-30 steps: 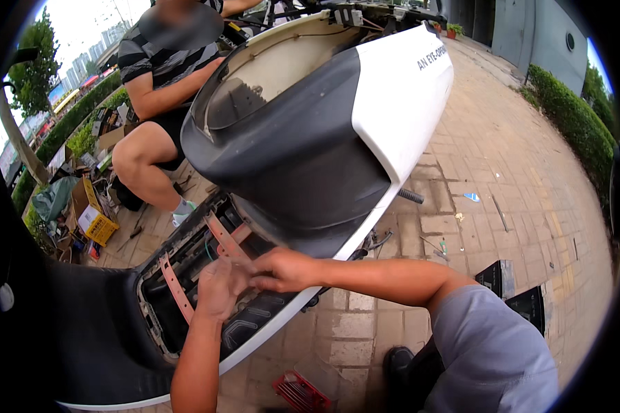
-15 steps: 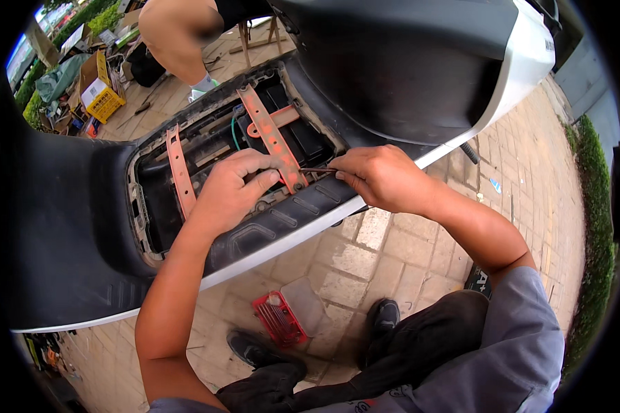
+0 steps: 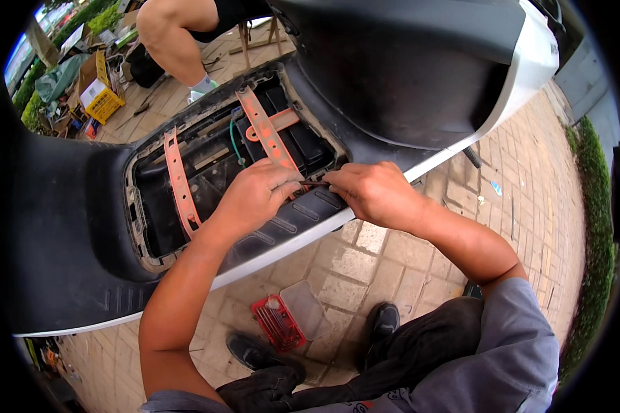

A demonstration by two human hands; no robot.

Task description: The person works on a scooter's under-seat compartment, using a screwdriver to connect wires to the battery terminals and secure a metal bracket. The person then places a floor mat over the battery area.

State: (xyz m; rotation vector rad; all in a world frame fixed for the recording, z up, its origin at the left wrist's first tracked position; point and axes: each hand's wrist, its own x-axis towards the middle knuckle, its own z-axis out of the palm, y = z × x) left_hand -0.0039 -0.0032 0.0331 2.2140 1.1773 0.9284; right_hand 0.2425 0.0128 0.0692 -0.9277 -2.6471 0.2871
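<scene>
Over the right front corner of the scooter's uncovered floorboard, my two hands meet at a thin dark metal rod. My right hand is closed, pinching its right end between thumb and fingers. My left hand is closed too, thumb and fingertips at the rod's left end. The rod's tip is hidden by my fingers. Just under them runs an orange metal bracket, spanning the opening. A second orange bracket crosses the opening farther left. A green wire shows between the brackets.
On the paving by my shoes lies an open red case holding several thin metal rods, its clear lid folded back. Another person's bare leg is beyond the scooter. A yellow box stands among clutter at the far left.
My left hand has moved right and closed at the rod's left end. My right hand has shifted slightly down and left with the rod.
</scene>
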